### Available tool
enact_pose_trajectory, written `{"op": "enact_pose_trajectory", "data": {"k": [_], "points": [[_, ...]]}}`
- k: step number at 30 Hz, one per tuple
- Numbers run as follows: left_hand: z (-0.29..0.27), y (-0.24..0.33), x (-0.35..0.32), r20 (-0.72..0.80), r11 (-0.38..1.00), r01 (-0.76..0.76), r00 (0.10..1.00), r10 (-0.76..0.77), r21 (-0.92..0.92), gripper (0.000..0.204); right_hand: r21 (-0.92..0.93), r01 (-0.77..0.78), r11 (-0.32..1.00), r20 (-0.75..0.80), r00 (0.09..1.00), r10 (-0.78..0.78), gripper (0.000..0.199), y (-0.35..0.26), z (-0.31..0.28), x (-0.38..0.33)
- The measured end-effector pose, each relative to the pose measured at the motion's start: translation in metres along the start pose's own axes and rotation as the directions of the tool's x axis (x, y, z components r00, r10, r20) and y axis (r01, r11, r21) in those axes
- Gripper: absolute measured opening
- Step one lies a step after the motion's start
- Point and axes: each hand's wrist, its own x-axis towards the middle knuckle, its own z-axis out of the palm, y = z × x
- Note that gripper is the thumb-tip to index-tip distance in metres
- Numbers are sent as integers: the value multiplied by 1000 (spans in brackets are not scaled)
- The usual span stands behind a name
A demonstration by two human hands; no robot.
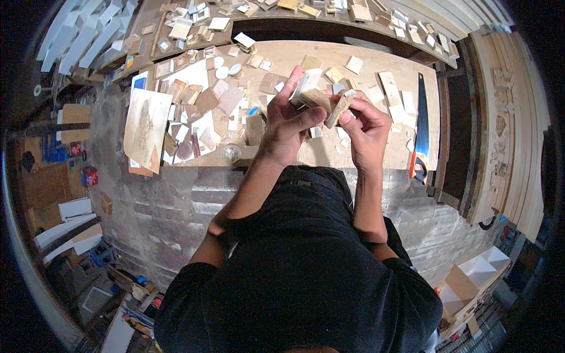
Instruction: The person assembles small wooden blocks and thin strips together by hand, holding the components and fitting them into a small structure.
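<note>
Above the near-middle of a wooden worktable point(282, 56), my two hands hold small wood pieces close together. My left hand point(285, 129) is closed on a pale wooden block point(314, 99), its thumb stretched along the near side. My right hand point(369, 125) pinches a thin wooden piece point(338, 112) between thumb and fingers, tilted upright. The two pieces are side by side at the left thumb tip; whether they touch I cannot tell. Around my hands lie several wood offcuts, and a small clear glass container point(231, 154) stands left of my left wrist.
A handsaw point(421, 117) with an orange and black handle lies along the table's right end. Scrap blocks and a curved pale board point(146, 126) cover the left side. Beyond is a shelf point(347, 23) heaped with offcuts. Long planks point(521, 117) stand at right; an open box point(479, 267) sits lower right.
</note>
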Motion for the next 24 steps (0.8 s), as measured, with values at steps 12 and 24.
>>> {"op": "enact_pose_trajectory", "data": {"k": [12, 24], "points": [[1, -5, 3, 1, 996, -64, 998, 64, -56, 112, -2, -4, 1000, -37, 999, 4, 19, 2, 4, 2], [11, 0, 1, -143, 994, -96, 986, 88, -54, 114, -227, 210, 951, 41, 978, -206, 82, -17, 7, 9]]}}
